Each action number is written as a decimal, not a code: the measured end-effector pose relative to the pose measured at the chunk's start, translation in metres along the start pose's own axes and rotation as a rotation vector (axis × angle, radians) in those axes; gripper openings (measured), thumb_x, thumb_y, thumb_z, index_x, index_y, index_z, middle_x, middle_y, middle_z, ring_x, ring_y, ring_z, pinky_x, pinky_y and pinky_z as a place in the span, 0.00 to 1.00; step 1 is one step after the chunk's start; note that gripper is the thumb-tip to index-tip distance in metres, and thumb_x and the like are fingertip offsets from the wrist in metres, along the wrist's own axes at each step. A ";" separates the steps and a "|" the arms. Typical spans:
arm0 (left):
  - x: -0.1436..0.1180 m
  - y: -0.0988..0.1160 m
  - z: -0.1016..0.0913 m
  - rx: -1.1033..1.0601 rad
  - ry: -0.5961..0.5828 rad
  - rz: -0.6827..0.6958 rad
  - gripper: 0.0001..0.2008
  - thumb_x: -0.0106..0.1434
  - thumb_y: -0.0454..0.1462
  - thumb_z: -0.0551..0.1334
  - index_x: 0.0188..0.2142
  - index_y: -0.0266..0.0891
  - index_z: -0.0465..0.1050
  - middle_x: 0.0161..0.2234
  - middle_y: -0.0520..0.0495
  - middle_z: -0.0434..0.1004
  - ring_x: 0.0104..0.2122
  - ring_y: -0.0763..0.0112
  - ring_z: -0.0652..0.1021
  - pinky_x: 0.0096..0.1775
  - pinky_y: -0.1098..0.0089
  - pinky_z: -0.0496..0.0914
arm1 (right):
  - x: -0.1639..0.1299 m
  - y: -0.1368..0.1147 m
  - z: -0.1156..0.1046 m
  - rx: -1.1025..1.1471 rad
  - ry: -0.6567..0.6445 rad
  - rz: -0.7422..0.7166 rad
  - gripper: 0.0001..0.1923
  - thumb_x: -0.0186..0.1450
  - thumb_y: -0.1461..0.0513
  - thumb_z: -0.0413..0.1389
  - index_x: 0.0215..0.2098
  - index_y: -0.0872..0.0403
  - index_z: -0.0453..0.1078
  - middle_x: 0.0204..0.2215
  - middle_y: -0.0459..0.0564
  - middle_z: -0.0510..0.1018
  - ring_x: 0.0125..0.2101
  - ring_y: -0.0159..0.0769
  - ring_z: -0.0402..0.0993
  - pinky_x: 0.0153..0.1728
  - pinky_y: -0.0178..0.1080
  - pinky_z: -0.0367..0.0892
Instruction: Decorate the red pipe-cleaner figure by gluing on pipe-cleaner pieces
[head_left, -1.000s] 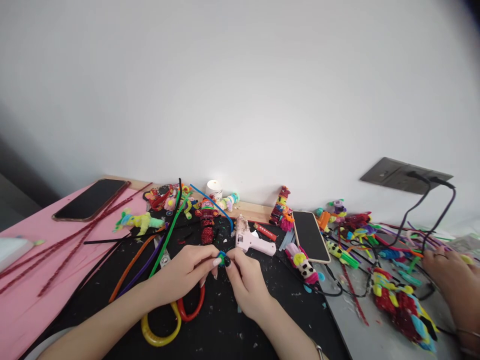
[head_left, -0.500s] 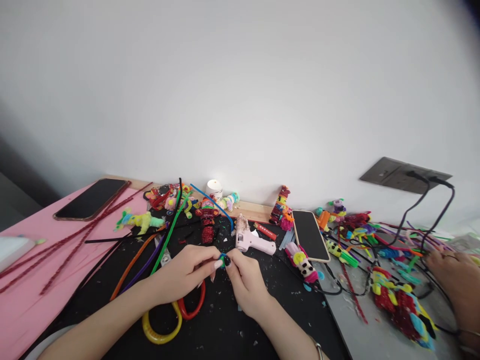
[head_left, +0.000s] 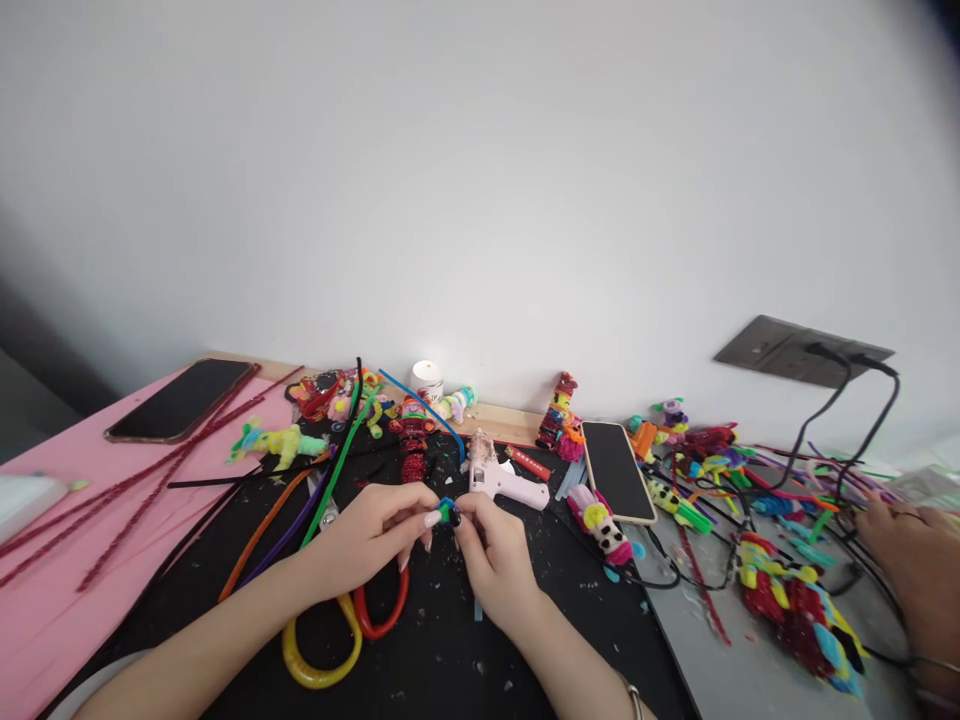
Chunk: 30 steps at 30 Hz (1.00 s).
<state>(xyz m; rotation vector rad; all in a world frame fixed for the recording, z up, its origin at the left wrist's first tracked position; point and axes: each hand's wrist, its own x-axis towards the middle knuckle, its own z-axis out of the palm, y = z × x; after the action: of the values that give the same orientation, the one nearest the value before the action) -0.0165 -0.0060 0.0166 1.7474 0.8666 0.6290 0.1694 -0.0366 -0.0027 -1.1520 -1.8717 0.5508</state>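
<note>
Over the black mat at the middle of the table, I have my left hand and my right hand brought together, fingertips meeting on a small blue-and-green piece pinched between them. Both hands are closed down to a fine pinch on it; it is so small and so covered by my fingertips that I cannot tell what it is or how it is made, only that it shows blue, green and a dark spot. It sits just above the mat, right in front of the pink glue gun, which lies on its side near my right fingers without touching them. Under my left wrist lie scissors with one yellow and one red handle loop; the blades are hidden beneath the hand. Long pipe cleaners in green, orange and purple run away from my left hand toward the wall. At the right edge, another person's hand rests among cables and bright fuzzy figures, cut off by the frame so I cannot make out what it holds. A phone lies face up between us, and a second phone on the pink sheet at far left.
</note>
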 end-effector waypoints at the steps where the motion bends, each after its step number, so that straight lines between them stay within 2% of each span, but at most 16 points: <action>1: 0.001 -0.001 0.000 -0.043 0.010 -0.016 0.12 0.66 0.44 0.54 0.36 0.39 0.69 0.28 0.53 0.73 0.20 0.77 0.72 0.25 0.75 0.66 | 0.000 0.001 0.000 0.001 0.031 0.001 0.09 0.66 0.65 0.47 0.35 0.54 0.69 0.23 0.45 0.73 0.23 0.31 0.69 0.25 0.32 0.64; 3: 0.002 -0.002 0.000 -0.128 0.045 -0.050 0.13 0.65 0.46 0.55 0.38 0.39 0.69 0.30 0.51 0.74 0.23 0.75 0.74 0.26 0.74 0.67 | 0.001 0.003 0.000 0.005 0.082 -0.008 0.10 0.67 0.66 0.48 0.37 0.54 0.72 0.25 0.47 0.77 0.24 0.32 0.72 0.27 0.33 0.67; 6: 0.005 -0.003 0.000 -0.248 0.089 -0.105 0.15 0.64 0.48 0.54 0.34 0.38 0.68 0.30 0.50 0.73 0.25 0.73 0.75 0.24 0.75 0.67 | 0.003 0.004 -0.001 0.001 0.114 -0.068 0.11 0.66 0.66 0.49 0.41 0.53 0.74 0.30 0.49 0.80 0.28 0.34 0.76 0.30 0.35 0.71; 10: 0.007 -0.002 0.000 -0.339 0.057 -0.148 0.19 0.63 0.50 0.55 0.29 0.37 0.67 0.23 0.52 0.70 0.20 0.75 0.72 0.20 0.76 0.64 | 0.006 0.002 -0.003 0.018 0.089 -0.167 0.13 0.67 0.68 0.50 0.43 0.51 0.74 0.38 0.50 0.81 0.37 0.35 0.78 0.39 0.38 0.73; 13: 0.007 -0.002 0.000 -0.326 0.036 -0.144 0.20 0.63 0.51 0.55 0.27 0.36 0.67 0.20 0.53 0.68 0.18 0.75 0.72 0.19 0.76 0.63 | 0.007 0.002 -0.004 0.045 0.067 -0.187 0.14 0.66 0.69 0.50 0.44 0.51 0.74 0.40 0.50 0.81 0.41 0.35 0.77 0.43 0.38 0.72; 22: 0.007 -0.005 -0.001 -0.307 -0.013 -0.138 0.18 0.62 0.50 0.56 0.28 0.37 0.65 0.23 0.53 0.71 0.19 0.76 0.73 0.19 0.76 0.63 | 0.006 0.002 -0.003 0.086 0.035 -0.120 0.14 0.66 0.68 0.48 0.43 0.51 0.74 0.38 0.49 0.81 0.38 0.34 0.77 0.41 0.38 0.71; 27: 0.006 -0.007 -0.001 -0.303 0.024 -0.101 0.16 0.63 0.48 0.56 0.29 0.37 0.67 0.24 0.53 0.71 0.19 0.76 0.73 0.20 0.76 0.63 | 0.002 0.002 -0.005 0.178 0.018 -0.007 0.16 0.66 0.67 0.45 0.48 0.53 0.69 0.35 0.50 0.79 0.29 0.32 0.74 0.32 0.35 0.70; 30: 0.006 -0.005 0.000 -0.277 0.041 -0.073 0.16 0.63 0.47 0.56 0.29 0.37 0.68 0.23 0.53 0.70 0.19 0.76 0.72 0.21 0.76 0.63 | 0.001 0.001 -0.004 0.216 0.016 0.040 0.14 0.66 0.65 0.47 0.48 0.54 0.67 0.34 0.50 0.77 0.27 0.32 0.71 0.28 0.34 0.67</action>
<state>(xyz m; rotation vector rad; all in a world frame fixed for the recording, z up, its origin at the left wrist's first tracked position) -0.0148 -0.0003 0.0116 1.4527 0.8253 0.7039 0.1735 -0.0357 -0.0011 -1.0493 -1.7317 0.7448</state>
